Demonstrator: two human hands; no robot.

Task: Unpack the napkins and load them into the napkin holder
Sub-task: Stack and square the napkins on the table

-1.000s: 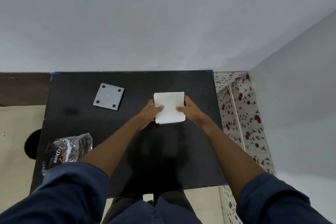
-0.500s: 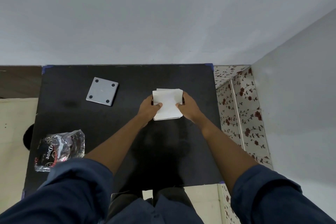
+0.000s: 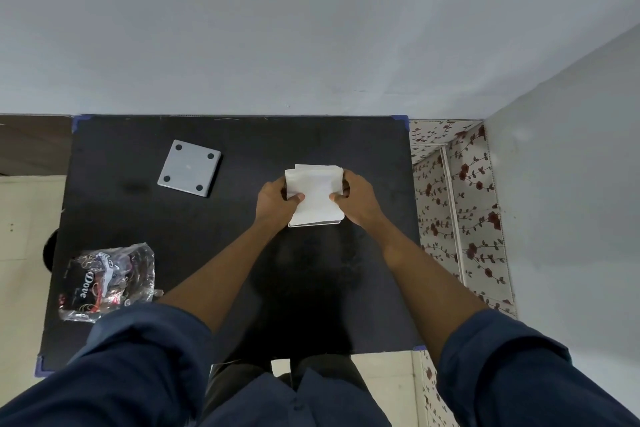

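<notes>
1. Both of my hands are gripping one white stack of napkins (image 3: 315, 192) from opposite sides, out over the far middle of the black table (image 3: 242, 253). My left hand (image 3: 275, 199) is curling round the stack's left edge with the thumb pressing on top; my right hand (image 3: 356, 199) is doing the same on the right edge.

2. Beneath the near edge of the stack a thin pale rim is showing, which I am judging to be the napkin holder (image 3: 313, 224). I cannot tell whether the napkins are resting in it or hovering just above it.

3. I am judging the risks like this: the top sheets are looking loose and slightly fanned at the far-left corner, so an uneven squeeze could be buckling or splaying them. If I am lowering the stack crooked, a corner could be catching on the rim and folding over. Letting go with one hand first could be tipping the stack sideways.

4. The napkins are looking soft, square, plain white and several layers thick, with a faint crease across the top sheet.

5. Further out, a grey square plate (image 3: 189, 168) with four dark dots is lying flat to the far left, well apart from my hands.

6. Near my left sleeve, the crumpled clear wrapper (image 3: 107, 282) is lying empty-looking at the table's left edge.
</notes>
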